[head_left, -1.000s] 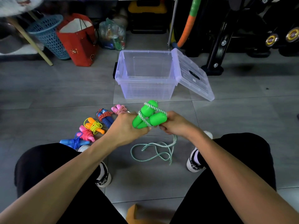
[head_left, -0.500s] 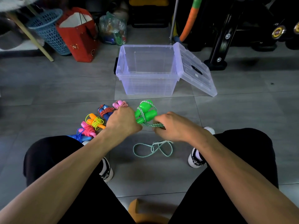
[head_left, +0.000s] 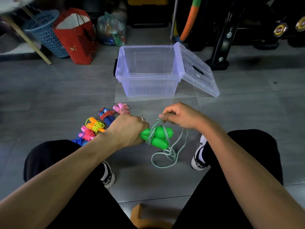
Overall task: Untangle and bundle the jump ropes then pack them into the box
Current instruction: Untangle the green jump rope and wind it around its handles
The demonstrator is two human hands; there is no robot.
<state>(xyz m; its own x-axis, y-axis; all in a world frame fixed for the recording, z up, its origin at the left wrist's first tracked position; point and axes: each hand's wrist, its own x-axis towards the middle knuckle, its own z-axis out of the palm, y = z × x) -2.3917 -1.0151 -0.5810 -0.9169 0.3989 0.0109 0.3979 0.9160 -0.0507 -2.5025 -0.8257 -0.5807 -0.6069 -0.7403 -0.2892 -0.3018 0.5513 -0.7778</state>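
a blue mesh basket [head_left: 46, 32] and a red paper bag [head_left: 76, 38] stand at far left on the grey tiled floor [head_left: 49, 90]. nearer, four bundled jump ropes [head_left: 99, 124] lie in a row. the left hand [head_left: 127, 129] grips the green handles [head_left: 157, 135], cord wound across them. the right hand [head_left: 180, 115] pinches a strand of the green-and-white cord [head_left: 166, 156], whose slack loops on the floor. beyond, the clear plastic box [head_left: 148, 86] sits open, its lid [head_left: 196, 70] leaning at the right.
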